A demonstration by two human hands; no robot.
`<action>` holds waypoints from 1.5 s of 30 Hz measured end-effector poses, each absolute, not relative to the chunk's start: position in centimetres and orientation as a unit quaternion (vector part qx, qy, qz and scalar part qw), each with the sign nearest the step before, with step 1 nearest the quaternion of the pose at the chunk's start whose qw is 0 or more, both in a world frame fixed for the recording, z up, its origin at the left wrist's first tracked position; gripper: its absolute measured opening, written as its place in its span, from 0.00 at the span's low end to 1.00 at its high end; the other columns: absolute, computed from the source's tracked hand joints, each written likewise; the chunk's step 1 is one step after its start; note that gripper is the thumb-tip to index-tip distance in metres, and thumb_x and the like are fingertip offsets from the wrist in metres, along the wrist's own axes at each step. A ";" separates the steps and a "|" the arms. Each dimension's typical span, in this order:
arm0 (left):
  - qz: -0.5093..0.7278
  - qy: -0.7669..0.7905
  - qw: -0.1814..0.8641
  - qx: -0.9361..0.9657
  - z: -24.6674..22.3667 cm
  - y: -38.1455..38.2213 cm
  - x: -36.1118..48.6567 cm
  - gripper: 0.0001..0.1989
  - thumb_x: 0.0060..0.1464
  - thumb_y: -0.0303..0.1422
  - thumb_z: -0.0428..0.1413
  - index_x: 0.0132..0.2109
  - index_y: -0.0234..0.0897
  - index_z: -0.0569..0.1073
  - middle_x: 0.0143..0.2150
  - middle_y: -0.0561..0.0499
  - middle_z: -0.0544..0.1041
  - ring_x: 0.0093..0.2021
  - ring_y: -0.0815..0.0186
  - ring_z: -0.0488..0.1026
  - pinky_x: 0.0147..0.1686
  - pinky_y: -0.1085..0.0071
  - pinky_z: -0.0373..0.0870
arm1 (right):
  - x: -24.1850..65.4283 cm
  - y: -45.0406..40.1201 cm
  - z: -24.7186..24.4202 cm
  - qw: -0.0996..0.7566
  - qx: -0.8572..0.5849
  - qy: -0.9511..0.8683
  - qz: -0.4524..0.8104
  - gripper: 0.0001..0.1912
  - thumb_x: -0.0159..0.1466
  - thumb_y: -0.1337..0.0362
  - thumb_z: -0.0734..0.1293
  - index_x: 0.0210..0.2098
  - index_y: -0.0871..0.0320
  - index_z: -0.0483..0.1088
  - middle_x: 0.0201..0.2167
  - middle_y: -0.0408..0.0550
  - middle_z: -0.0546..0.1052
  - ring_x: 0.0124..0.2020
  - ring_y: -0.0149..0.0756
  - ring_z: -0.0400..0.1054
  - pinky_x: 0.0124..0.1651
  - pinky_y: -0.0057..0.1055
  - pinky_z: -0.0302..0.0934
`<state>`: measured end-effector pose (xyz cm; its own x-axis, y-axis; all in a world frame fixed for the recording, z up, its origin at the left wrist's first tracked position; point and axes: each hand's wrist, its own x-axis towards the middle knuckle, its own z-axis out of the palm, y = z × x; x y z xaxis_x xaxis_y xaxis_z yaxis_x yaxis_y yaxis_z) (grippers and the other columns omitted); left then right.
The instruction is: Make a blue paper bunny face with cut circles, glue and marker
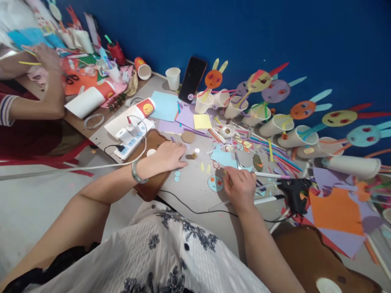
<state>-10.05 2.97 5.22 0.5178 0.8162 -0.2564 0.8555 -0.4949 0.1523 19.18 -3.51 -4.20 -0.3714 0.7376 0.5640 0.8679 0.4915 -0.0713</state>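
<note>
Head view: I count two own hands. My left hand (166,158) lies flat, fingers together, holding nothing, on the brown wooden board (149,185). My right hand (241,185) is closed on something thin, can't tell what, just beside one round light-blue paper face (215,183) on the grey table (195,191). Two small blue paper dots (176,176) lie near the left hand. A co-worker's forearm (33,106) is cut off at the left.

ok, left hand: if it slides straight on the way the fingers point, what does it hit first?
The left hand lies flat, fingers toward the right. First in that line is probably the small gold-capped bottle just past the fingertips, with the light blue paper beyond it. Depth is unclear, so it could pass just beside the bottle.
</note>
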 end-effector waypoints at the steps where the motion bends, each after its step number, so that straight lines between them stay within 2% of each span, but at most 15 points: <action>1: -0.090 0.473 0.142 0.865 5.7 3.9 -9.7 0.13 0.58 0.40 0.62 0.40 0.33 0.75 0.38 0.46 0.78 0.36 0.61 0.73 0.34 0.67 0.62 | 19.1 -3.6 -4.1 0.277 -0.489 -0.820 -0.108 0.14 0.65 0.72 0.65 0.48 0.54 0.72 0.38 0.48 0.84 0.35 0.43 0.70 0.41 0.41 0.54; 3: -0.123 0.435 0.198 0.870 6.3 6.1 -8.8 0.18 0.49 0.42 0.68 0.41 0.34 0.74 0.38 0.47 0.78 0.33 0.64 0.71 0.32 0.69 0.60 | 18.8 -3.7 -4.0 0.289 -0.487 -0.820 -0.086 0.14 0.65 0.72 0.65 0.48 0.53 0.72 0.36 0.47 0.84 0.35 0.43 0.71 0.41 0.41 0.54; 5: -0.159 0.408 0.274 0.857 6.2 8.2 -8.0 0.24 0.42 0.43 0.72 0.40 0.36 0.73 0.33 0.52 0.76 0.29 0.67 0.68 0.30 0.71 0.58 | 18.7 -3.9 -3.8 0.303 -0.488 -0.816 -0.071 0.13 0.65 0.71 0.64 0.47 0.53 0.72 0.35 0.48 0.83 0.35 0.44 0.71 0.40 0.41 0.54; 8: -0.147 0.373 0.363 0.841 5.0 10.5 -7.6 0.25 0.36 0.40 0.74 0.39 0.37 0.72 0.29 0.56 0.73 0.28 0.69 0.66 0.30 0.72 0.59 | 18.7 -4.0 -3.4 0.326 -0.500 -0.802 -0.040 0.12 0.66 0.71 0.64 0.47 0.53 0.72 0.35 0.48 0.83 0.36 0.44 0.71 0.41 0.41 0.55; 10: -0.110 0.358 0.439 0.817 4.0 11.1 -7.9 0.27 0.35 0.40 0.74 0.41 0.36 0.73 0.30 0.57 0.72 0.28 0.70 0.66 0.29 0.73 0.59 | 18.8 -3.9 -3.1 0.345 -0.510 -0.788 -0.018 0.12 0.66 0.71 0.64 0.47 0.54 0.72 0.36 0.49 0.83 0.37 0.43 0.72 0.42 0.41 0.55; 13: -0.081 0.354 0.488 0.793 2.7 11.2 -8.5 0.26 0.39 0.40 0.72 0.46 0.35 0.76 0.29 0.58 0.70 0.29 0.71 0.66 0.30 0.75 0.60 | 19.0 -3.7 -2.9 0.371 -0.525 -0.767 0.000 0.11 0.66 0.72 0.64 0.46 0.54 0.72 0.36 0.49 0.83 0.37 0.43 0.72 0.43 0.41 0.56; 16: -0.045 0.346 0.562 0.750 1.8 11.1 -8.6 0.26 0.41 0.40 0.70 0.48 0.35 0.79 0.32 0.55 0.75 0.32 0.70 0.68 0.33 0.76 0.62 | 18.7 -3.4 -3.0 0.377 -0.528 -0.761 0.025 0.11 0.66 0.73 0.64 0.45 0.53 0.72 0.36 0.48 0.83 0.37 0.43 0.73 0.43 0.41 0.56; 21: -0.040 0.345 0.534 0.771 1.2 10.8 -8.5 0.16 0.45 0.35 0.66 0.43 0.34 0.82 0.34 0.53 0.79 0.34 0.70 0.70 0.34 0.76 0.63 | 17.9 -3.6 -3.2 0.376 -0.512 -0.771 0.038 0.12 0.66 0.74 0.65 0.45 0.53 0.72 0.37 0.48 0.84 0.36 0.42 0.74 0.43 0.40 0.57; 24: -0.012 0.346 0.525 0.777 1.3 10.8 -8.8 0.13 0.49 0.36 0.64 0.41 0.33 0.82 0.31 0.53 0.78 0.31 0.71 0.69 0.33 0.75 0.62 | 17.7 -3.9 -3.0 0.375 -0.497 -0.782 0.017 0.12 0.66 0.75 0.67 0.45 0.54 0.71 0.37 0.47 0.84 0.36 0.41 0.74 0.43 0.40 0.58; 30: 0.112 0.294 0.489 0.814 2.0 10.5 -8.8 0.14 0.51 0.42 0.64 0.33 0.33 0.77 0.25 0.56 0.70 0.27 0.73 0.63 0.29 0.75 0.59 | 17.9 -4.2 -2.6 0.385 -0.478 -0.787 -0.059 0.11 0.66 0.75 0.67 0.45 0.55 0.71 0.36 0.47 0.84 0.37 0.38 0.75 0.43 0.38 0.59; 36: 0.177 0.279 0.488 0.808 2.6 9.8 -8.2 0.15 0.52 0.41 0.63 0.30 0.35 0.72 0.26 0.57 0.69 0.27 0.73 0.62 0.29 0.75 0.58 | 17.2 -4.1 -3.0 0.379 -0.470 -0.794 -0.073 0.08 0.67 0.73 0.67 0.43 0.56 0.72 0.34 0.47 0.83 0.34 0.38 0.74 0.42 0.39 0.60; 38: 0.192 0.266 0.500 0.801 2.9 9.2 -7.7 0.15 0.53 0.42 0.63 0.31 0.34 0.72 0.26 0.55 0.71 0.28 0.72 0.64 0.30 0.74 0.61 | 16.9 -4.1 -3.1 0.385 -0.485 -0.784 -0.042 0.06 0.69 0.69 0.67 0.45 0.56 0.73 0.36 0.48 0.83 0.35 0.40 0.75 0.43 0.39 0.63; 39: 0.207 0.262 0.508 0.794 3.0 8.9 -7.4 0.15 0.52 0.42 0.63 0.32 0.34 0.73 0.28 0.55 0.72 0.29 0.72 0.66 0.31 0.74 0.62 | 16.8 -4.0 -3.1 0.390 -0.498 -0.775 -0.014 0.08 0.69 0.65 0.68 0.49 0.56 0.74 0.38 0.50 0.84 0.36 0.41 0.75 0.44 0.40 0.64; 42: 0.240 0.217 0.549 0.771 3.1 7.7 -6.2 0.16 0.54 0.44 0.64 0.37 0.34 0.74 0.31 0.52 0.75 0.32 0.71 0.69 0.34 0.73 0.66 | 16.6 -4.1 -2.6 0.399 -0.533 -0.737 0.117 0.24 0.70 0.54 0.68 0.62 0.55 0.69 0.46 0.54 0.84 0.37 0.41 0.77 0.44 0.42 0.70; 45: 0.255 0.190 0.581 0.749 2.8 6.7 -5.0 0.20 0.52 0.47 0.66 0.36 0.33 0.74 0.30 0.53 0.74 0.31 0.71 0.68 0.33 0.73 0.66 | 16.4 -4.2 -1.5 0.391 -0.538 -0.711 0.229 0.31 0.69 0.50 0.68 0.67 0.56 0.66 0.40 0.51 0.85 0.32 0.39 0.77 0.41 0.40 0.72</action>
<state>-4.96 6.73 2.83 0.7978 0.5807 0.1620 -0.0131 -0.2519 0.9677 16.39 -4.24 -1.55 -0.1157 0.9437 0.3100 0.5858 0.3169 -0.7459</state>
